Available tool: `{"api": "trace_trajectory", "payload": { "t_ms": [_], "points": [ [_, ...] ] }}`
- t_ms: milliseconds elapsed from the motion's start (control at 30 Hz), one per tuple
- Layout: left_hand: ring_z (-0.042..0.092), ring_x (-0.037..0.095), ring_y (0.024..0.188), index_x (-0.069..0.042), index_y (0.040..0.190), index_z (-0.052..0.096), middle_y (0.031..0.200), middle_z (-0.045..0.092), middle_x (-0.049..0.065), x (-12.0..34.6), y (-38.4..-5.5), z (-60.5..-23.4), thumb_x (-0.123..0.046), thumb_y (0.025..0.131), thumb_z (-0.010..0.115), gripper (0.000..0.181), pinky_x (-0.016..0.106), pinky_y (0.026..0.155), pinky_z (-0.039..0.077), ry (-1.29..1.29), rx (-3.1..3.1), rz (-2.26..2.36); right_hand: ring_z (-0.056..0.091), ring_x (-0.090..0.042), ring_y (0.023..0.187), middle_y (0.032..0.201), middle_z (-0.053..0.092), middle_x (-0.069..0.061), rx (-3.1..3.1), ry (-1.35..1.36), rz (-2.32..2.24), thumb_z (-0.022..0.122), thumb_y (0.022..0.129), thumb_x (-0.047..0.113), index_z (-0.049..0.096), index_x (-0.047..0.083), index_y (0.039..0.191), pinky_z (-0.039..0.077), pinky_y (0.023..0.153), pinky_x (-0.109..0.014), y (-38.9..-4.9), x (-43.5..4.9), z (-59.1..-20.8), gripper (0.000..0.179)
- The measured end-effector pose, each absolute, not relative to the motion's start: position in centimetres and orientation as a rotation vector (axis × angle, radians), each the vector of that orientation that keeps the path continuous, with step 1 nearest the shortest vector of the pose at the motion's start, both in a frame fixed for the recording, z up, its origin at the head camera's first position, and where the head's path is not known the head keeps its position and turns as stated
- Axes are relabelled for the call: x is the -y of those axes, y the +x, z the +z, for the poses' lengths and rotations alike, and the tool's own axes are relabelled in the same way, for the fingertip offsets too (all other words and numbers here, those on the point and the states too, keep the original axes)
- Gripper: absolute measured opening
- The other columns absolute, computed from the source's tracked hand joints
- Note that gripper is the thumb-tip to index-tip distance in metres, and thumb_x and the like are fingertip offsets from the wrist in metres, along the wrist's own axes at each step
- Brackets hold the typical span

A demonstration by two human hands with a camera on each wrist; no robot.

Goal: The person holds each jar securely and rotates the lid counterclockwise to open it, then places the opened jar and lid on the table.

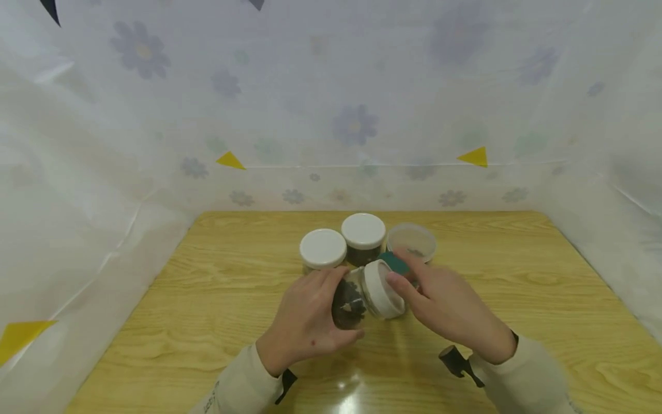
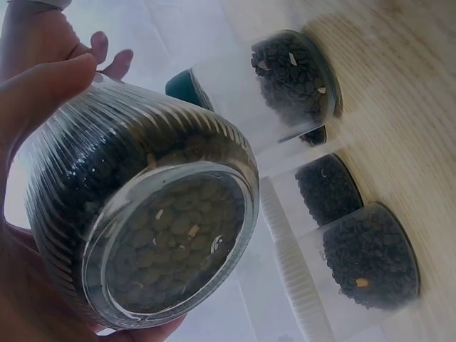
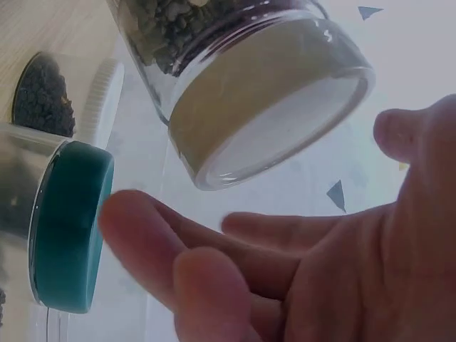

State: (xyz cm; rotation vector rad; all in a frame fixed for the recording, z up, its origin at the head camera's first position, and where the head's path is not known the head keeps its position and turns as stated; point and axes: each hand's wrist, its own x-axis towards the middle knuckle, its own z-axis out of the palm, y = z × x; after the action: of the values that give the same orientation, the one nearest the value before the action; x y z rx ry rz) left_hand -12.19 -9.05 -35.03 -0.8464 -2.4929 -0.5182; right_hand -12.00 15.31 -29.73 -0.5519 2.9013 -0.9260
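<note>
My left hand (image 1: pixel 310 316) grips a ribbed glass jar (image 2: pixel 64 171) round its side. Dark, small pieces with a few pale bits fill part of it, and its round base (image 2: pixel 178 242) faces the left wrist camera. The jar is tilted, with its white lid (image 1: pixel 384 290) towards the right. Beside that lid is my right hand (image 1: pixel 450 299), its fingers spread and loosely bent. A gap shows between those fingers and the lid (image 3: pixel 271 100) in the right wrist view. Close by the right fingertips stands a jar with a green lid (image 3: pixel 75 228).
Two white-lidded jars, one at the left (image 1: pixel 323 248) and one at the back (image 1: pixel 363 231), stand behind the hands. A jar with a translucent lid (image 1: pixel 414 240) stands right of them. All are on a wooden table (image 1: pixel 233 287), before a flowered plastic curtain (image 1: pixel 310 86).
</note>
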Motion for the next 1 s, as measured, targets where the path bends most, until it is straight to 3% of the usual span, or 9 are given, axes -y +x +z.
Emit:
{"api": "trace_trajectory", "payload": {
  "t_ms": [200,300,400,467,633,800,1000],
  "points": [
    [0.065,0.018,0.111,-0.013,0.136,0.053,0.123,0.066,0.001,9.0,-12.1,-35.1,-0.057,0.059,0.088,0.095,0.037,0.088,0.056,-0.842,2.509,-0.512,0.054,-0.007,0.053,0.063,0.061,0.008,-2.898,-0.493,-0.811,0.038,0.103,0.056,0.054,0.013,0.139,0.046,0.058,-0.028,-12.0,-14.5,-29.5,0.059],
    [0.065,0.018,0.111,-0.012,0.135,0.054,0.123,0.066,0.002,9.1,-12.1,-35.1,-0.057,0.060,0.087,0.094,0.038,0.089,0.056,-0.838,2.506,-0.491,0.052,-0.009,0.051,0.061,0.058,0.008,-2.897,-0.480,-0.771,0.039,0.100,0.060,0.057,0.011,0.137,0.043,0.055,-0.027,-12.1,-14.2,-29.5,0.063],
    [0.065,0.019,0.110,-0.011,0.134,0.054,0.123,0.066,0.002,9.1,-12.1,-35.1,-0.057,0.060,0.087,0.093,0.038,0.089,0.056,-0.838,2.498,-0.476,0.056,-0.006,0.059,0.074,0.065,0.007,-2.885,-0.522,-0.744,0.044,0.096,0.066,0.052,0.010,0.141,0.046,0.058,-0.027,-12.3,-14.3,-29.5,0.072],
    [0.065,0.019,0.110,-0.011,0.134,0.055,0.122,0.066,0.002,9.1,-12.1,-35.1,-0.056,0.060,0.087,0.093,0.037,0.089,0.056,-0.838,2.497,-0.478,0.060,-0.004,0.070,0.097,0.070,0.002,-2.861,-0.615,-0.745,0.049,0.093,0.067,0.045,0.010,0.147,0.048,0.062,-0.027,-12.4,-14.7,-29.7,0.078],
    [0.066,0.018,0.108,-0.010,0.133,0.055,0.121,0.067,0.002,9.2,-12.1,-35.1,-0.056,0.059,0.088,0.094,0.037,0.087,0.057,-0.847,2.505,-0.487,0.061,-0.011,0.105,0.142,0.053,-0.002,-2.806,-0.962,-0.823,0.067,0.092,0.048,0.030,0.021,0.155,0.053,0.076,-0.027,-12.5,-15.8,-30.4,0.078],
    [0.066,0.017,0.107,-0.009,0.134,0.054,0.120,0.067,0.002,9.0,-11.9,-35.1,-0.056,0.059,0.089,0.095,0.036,0.084,0.057,-0.864,2.512,-0.511,0.055,-0.015,0.127,0.148,0.047,0.002,-2.812,-1.156,-0.869,0.076,0.087,0.030,0.028,0.026,0.155,0.053,0.094,-0.038,-12.7,-16.0,-31.0,0.084],
    [0.067,0.018,0.106,-0.009,0.134,0.054,0.120,0.068,0.003,9.0,-11.9,-35.1,-0.056,0.059,0.089,0.095,0.036,0.083,0.057,-0.853,2.522,-0.525,0.051,-0.020,0.135,0.153,0.044,-0.003,-2.813,-1.215,-0.851,0.073,0.090,0.036,0.023,0.025,0.158,0.052,0.099,-0.043,-12.7,-16.1,-31.2,0.085]
  ]
}}
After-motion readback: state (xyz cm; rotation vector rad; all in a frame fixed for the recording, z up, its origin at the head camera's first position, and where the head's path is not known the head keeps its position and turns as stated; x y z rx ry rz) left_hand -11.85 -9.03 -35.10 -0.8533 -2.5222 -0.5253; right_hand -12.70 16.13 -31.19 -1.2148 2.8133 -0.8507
